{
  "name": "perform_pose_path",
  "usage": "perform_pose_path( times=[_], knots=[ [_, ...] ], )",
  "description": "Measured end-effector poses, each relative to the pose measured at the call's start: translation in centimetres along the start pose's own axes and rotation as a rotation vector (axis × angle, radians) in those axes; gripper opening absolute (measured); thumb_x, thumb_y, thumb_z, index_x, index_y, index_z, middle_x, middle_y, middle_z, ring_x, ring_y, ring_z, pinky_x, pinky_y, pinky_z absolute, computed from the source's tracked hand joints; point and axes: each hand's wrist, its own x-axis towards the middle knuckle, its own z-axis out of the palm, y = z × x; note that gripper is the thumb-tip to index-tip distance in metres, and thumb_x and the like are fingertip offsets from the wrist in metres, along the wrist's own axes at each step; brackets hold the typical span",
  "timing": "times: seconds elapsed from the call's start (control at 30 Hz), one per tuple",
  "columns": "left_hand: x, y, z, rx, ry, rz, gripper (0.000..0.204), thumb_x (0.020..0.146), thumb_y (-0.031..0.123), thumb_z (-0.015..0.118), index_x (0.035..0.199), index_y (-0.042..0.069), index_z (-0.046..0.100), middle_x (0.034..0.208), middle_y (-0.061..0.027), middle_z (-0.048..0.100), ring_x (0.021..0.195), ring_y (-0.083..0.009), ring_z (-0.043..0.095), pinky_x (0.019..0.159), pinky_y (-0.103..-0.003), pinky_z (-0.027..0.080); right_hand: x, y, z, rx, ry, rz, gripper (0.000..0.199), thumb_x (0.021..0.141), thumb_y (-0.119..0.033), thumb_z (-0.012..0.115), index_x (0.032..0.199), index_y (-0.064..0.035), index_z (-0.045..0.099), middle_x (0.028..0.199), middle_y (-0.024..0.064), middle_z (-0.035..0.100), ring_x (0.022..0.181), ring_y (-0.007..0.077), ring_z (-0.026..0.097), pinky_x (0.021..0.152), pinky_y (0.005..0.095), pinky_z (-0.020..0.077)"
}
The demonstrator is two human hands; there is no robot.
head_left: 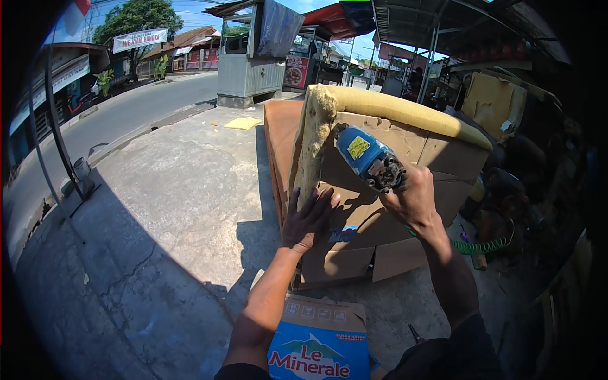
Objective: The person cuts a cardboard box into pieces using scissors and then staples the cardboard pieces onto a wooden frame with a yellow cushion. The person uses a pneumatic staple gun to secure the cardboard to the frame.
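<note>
Grip: right hand (415,193) closed around the blue power tool (367,152), fingers wrapped, handle largely hidden by the hand. Left hand (308,218) flat and spread, clamped on nothing, laid where the foam edging (309,149) met the cardboard panel (446,202).

Power tool: held over the panel's upper left part, its head beside the foam edging; whether the two touched could not be told.

Padded furniture piece: panel creased, with flaps along its lower edge; yellow foam roll (405,107) across the top; edging rough and torn at the upper corner; orange-brown cover (277,130) on the left side. Tool and right hand covered part of the panel, and the left hand hid the lower edging.

Green coiled hose (484,247): right of the right forearm.

Blue carton (320,348): on the ground between the forearms, occupying the space directly before the person.

Dark hand tool (415,334): near the right sleeve, kind unclear.

Yellow scrap (242,123): flat on the concrete (171,183), left beyond the furniture.

Tan sheet (494,101): right rear, beside clutter lost in shade.

Grey booth (250,79): behind, near the road (152,98).

Tree (140,25): across the road, partly behind a white banner (139,40).
</note>
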Motion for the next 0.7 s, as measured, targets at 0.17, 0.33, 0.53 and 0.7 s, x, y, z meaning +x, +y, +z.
perform_pose_path(
  times=[0.17,0.33,0.53,0.7],
  knots=[
    [0.0,0.4,0.3,-0.022,0.080,-0.004,0.061,0.085,0.020,0.062,0.146,0.024,0.052,0.151,0.0033,0.048,0.139,-0.0237,0.043,0.117,-0.060,0.029,-1.9,-0.6,1.2,-0.037,-0.019,-0.017,0.045,0.069,-0.013,0.072,0.114,-0.0087,0.067,0.077,0.0191,0.069,0.069,0.0391,0.068,0.060,0.0439,0.0538],
    [-0.1,0.3,0.3,-0.032,0.096,0.005,0.061,0.085,0.019,0.063,0.145,0.024,0.052,0.151,0.0036,0.048,0.141,-0.0234,0.041,0.118,-0.059,0.028,-2.0,-1.0,1.6,-0.027,-0.029,-0.005,0.041,0.070,-0.013,0.074,0.110,-0.0107,0.066,0.080,0.0177,0.069,0.071,0.0392,0.068,0.062,0.0449,0.0545],
    [-0.8,0.6,0.7,-0.033,0.077,-0.059,0.051,0.086,0.023,0.065,0.136,0.025,0.058,0.151,-0.0061,0.047,0.141,-0.0326,0.041,0.117,-0.061,0.028,-1.5,-1.4,1.6,-0.104,-0.041,0.010,0.044,0.067,-0.013,0.077,0.111,-0.0098,0.066,0.082,0.0178,0.070,0.075,0.0390,0.069,0.064,0.0440,0.0548],
    [-1.8,0.3,0.0,-0.109,0.063,-0.141,0.055,0.089,0.028,0.064,0.144,0.028,0.055,0.156,-0.0109,0.039,0.141,-0.0458,0.037,0.116,-0.061,0.030,-1.8,-1.2,1.5,-0.084,-0.075,-0.007,0.051,0.067,-0.013,0.078,0.117,-0.0126,0.066,0.087,0.0168,0.072,0.077,0.0378,0.070,0.066,0.0438,0.0558]
  ],
)
